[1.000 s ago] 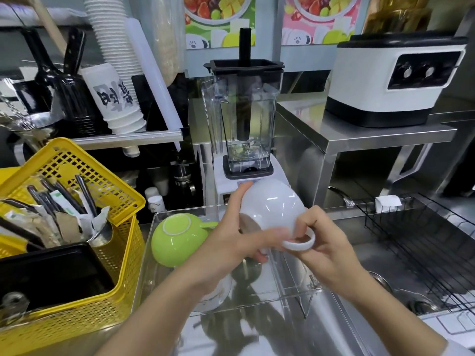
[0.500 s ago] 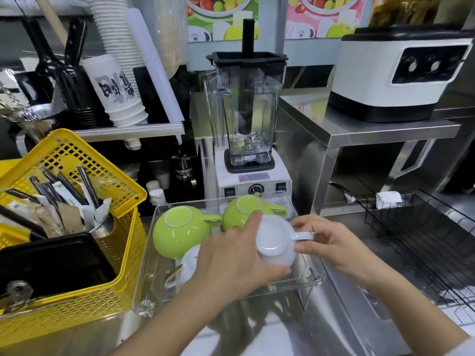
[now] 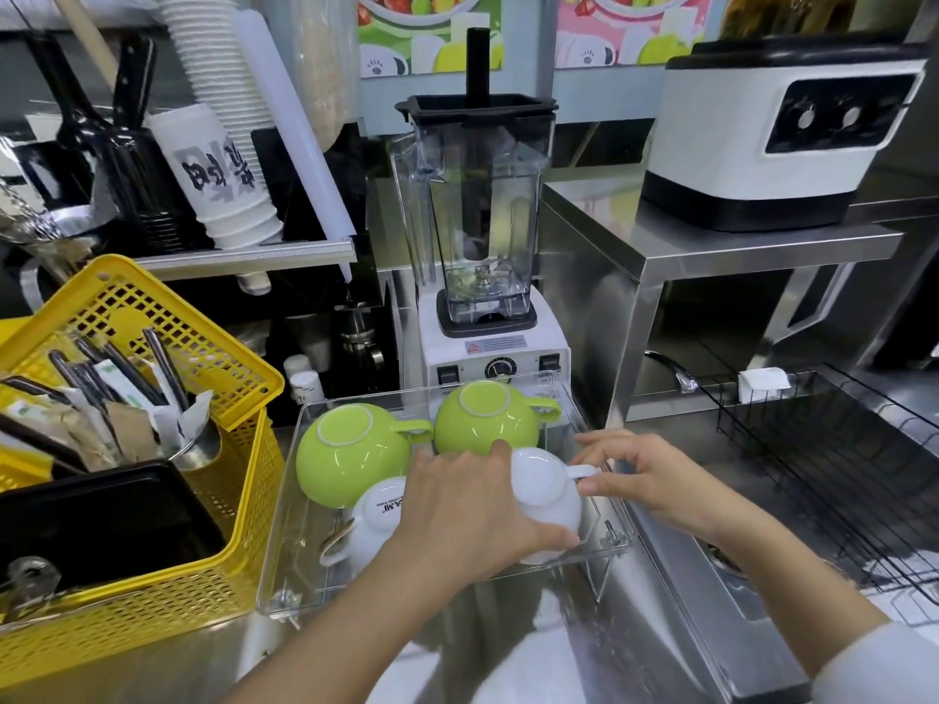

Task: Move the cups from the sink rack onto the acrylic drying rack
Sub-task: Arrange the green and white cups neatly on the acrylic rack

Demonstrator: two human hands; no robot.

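White ceramic cup (image 3: 546, 500), upside down at the clear acrylic drying rack (image 3: 284, 561)'s front right, left hand (image 3: 467, 505) fingers wrapping its left side, right hand (image 3: 645, 480) fingers pinching its right-pointing handle.

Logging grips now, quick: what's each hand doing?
Left hand: closed over the upside-down white cup.
Right hand: pinching that cup's handle.

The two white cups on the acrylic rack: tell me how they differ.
The right white cup is gripped by the left hand, with the right hand at its handle; the left white cup stands untouched. The left one's handle points front-left, the right one's points right. Both are upside down on the acrylic rack.
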